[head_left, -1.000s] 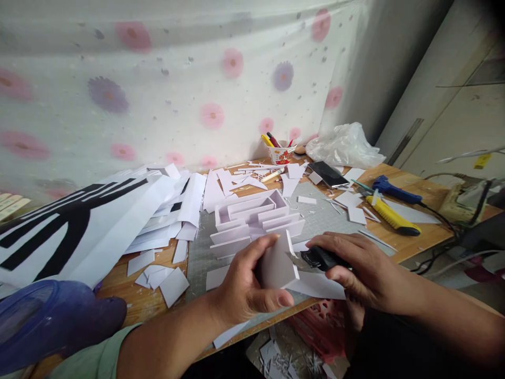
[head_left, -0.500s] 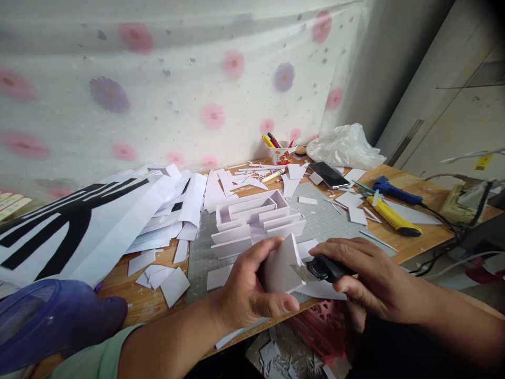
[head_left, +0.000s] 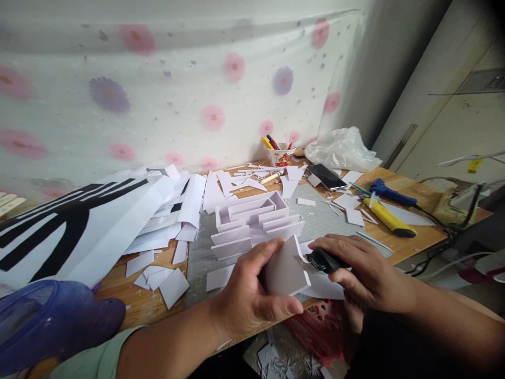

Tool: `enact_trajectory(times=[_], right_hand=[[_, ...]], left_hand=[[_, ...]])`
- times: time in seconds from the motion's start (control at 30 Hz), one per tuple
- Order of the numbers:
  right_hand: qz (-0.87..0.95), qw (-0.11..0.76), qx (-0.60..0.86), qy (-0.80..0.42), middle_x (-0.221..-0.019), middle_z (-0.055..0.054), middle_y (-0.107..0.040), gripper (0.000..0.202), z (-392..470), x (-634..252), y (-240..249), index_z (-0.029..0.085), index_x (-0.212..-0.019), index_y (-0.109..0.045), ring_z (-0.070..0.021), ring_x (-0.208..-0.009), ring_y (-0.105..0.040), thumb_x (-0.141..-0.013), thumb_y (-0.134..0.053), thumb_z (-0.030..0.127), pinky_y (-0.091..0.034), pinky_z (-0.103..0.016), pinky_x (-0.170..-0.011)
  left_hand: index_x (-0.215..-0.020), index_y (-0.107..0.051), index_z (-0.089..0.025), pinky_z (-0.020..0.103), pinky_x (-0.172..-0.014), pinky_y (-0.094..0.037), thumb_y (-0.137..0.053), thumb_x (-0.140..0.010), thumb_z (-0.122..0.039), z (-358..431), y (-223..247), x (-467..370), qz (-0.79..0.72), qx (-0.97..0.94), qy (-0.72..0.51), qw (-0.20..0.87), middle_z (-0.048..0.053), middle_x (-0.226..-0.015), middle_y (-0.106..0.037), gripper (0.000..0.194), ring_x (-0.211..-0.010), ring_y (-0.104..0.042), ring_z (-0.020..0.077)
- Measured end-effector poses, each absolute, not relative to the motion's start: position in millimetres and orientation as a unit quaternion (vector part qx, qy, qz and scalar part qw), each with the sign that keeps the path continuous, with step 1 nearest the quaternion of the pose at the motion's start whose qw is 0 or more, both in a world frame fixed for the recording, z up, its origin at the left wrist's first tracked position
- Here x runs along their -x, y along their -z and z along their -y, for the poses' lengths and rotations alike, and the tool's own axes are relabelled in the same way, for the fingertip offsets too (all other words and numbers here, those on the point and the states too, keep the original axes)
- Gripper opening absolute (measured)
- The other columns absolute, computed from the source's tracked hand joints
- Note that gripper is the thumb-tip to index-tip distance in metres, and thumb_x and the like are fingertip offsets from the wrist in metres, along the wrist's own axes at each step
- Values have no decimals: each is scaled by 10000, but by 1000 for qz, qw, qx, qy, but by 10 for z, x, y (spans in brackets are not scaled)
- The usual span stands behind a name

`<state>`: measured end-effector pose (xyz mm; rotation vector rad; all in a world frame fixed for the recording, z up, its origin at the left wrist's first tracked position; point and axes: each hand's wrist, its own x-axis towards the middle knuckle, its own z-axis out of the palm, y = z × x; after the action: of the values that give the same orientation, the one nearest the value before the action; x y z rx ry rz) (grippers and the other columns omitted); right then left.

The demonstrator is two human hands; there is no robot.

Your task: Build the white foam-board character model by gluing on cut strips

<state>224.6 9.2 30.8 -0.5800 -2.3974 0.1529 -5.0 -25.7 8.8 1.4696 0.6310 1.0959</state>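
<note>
My left hand (head_left: 256, 287) is closed round a white foam board piece (head_left: 284, 268), holding it upright above the table's front edge. In my right hand (head_left: 363, 271) is a black utility knife (head_left: 325, 259), its head against the board's right edge. A thin curled strip (head_left: 303, 251) lifts from that edge beside the knife. Most of the blade is hidden behind the board. Just beyond my hands, a white foam board assembly (head_left: 252, 210) with several upright walls stands on the grey cutting mat (head_left: 327, 213).
White offcuts lie around the mat. To the right are a yellow utility knife (head_left: 390, 217), a blue glue gun (head_left: 392, 192) and a black phone (head_left: 326, 176). A paper cup (head_left: 281, 156) of pens stands at the back. Printed sheets (head_left: 98, 226) and a blue-purple object (head_left: 59, 316) occupy the left.
The knife has moved slightly along the board's right edge, and a curled strip now stands off it. My left hand keeps its hold on the board. The view has shifted slightly.
</note>
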Motion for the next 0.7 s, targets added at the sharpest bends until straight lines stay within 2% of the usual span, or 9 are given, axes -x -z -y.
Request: enact_trajectory(times=[0.43,0.7], right_hand=[[912,339,224,-56,-925,-109,-656,392,-127,-2290,-241,177,-1208,-467,-189,-807,-640,-949,-340,442,-518,-279,-646],[910,345,223,-56,-903,-100,-660,401,-140,-2289,-271,186,-1203,-481,-184,-777,-641,-948,-326,455,-519,-274,-644]], left_hand=[[-1225,-529,-216,448,-913,-436,-782,-584,-509,271,-67,52,-301,-658,-461,513,103,-1104,-542,749,-1001,-498,276],[-1208,-545,-238,427,-887,-440,-795,-571,-493,269,-105,21,-290,-660,-470,510,92,-1085,-553,731,-974,-503,264]])
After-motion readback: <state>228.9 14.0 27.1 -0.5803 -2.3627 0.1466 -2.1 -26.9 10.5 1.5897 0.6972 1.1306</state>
